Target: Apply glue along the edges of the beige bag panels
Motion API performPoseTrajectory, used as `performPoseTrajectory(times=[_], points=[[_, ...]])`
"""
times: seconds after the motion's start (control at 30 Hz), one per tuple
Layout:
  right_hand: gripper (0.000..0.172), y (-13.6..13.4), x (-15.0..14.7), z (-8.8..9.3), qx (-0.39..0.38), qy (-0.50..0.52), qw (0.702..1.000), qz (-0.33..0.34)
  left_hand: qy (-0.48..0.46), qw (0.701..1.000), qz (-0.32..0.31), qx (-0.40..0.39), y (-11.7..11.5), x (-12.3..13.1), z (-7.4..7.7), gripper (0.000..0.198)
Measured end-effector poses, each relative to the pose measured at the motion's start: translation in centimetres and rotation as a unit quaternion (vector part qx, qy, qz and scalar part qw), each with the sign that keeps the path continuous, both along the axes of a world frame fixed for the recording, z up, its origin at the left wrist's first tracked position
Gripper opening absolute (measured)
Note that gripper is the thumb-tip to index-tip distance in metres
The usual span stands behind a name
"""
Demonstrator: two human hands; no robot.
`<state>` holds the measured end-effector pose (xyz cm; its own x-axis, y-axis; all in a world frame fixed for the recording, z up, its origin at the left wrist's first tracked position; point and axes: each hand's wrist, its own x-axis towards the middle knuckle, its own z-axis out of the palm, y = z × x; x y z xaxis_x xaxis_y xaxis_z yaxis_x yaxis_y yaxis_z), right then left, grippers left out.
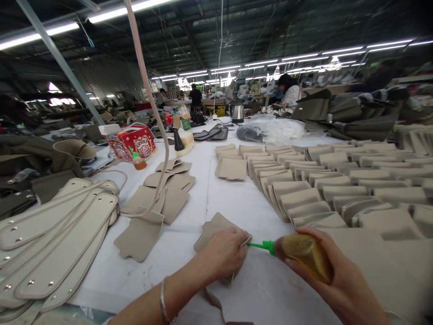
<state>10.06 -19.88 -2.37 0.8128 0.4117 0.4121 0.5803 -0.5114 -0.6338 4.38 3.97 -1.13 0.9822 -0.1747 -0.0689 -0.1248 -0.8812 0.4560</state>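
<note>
My left hand is closed on a taupe leather piece, whose folded edge shows beside the fingers. Wrapped around a glue bottle of amber liquid is my right hand. The bottle lies tilted nearly level, its thin green nozzle pointing left and reaching the edge of the piece by my left fingertips. Whether the tip touches the leather I cannot tell. Below my left wrist, another leather piece is partly hidden. Several loose taupe pieces lie to the left.
Rows of folded leather pieces cover the right side. Cream straps with metal studs are stacked at left. A second glue bottle stands by a red box. A pink hose hangs down over the table. People work farther back.
</note>
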Motion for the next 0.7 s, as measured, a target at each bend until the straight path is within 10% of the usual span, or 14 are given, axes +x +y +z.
performPoseTrajectory(times=[0.7], points=[[0.052,-0.73,-0.71,-0.90,0.057,0.147,0.988,0.004,0.014,1.000,0.005,-0.005,0.35,-0.50,-0.15,0.044]])
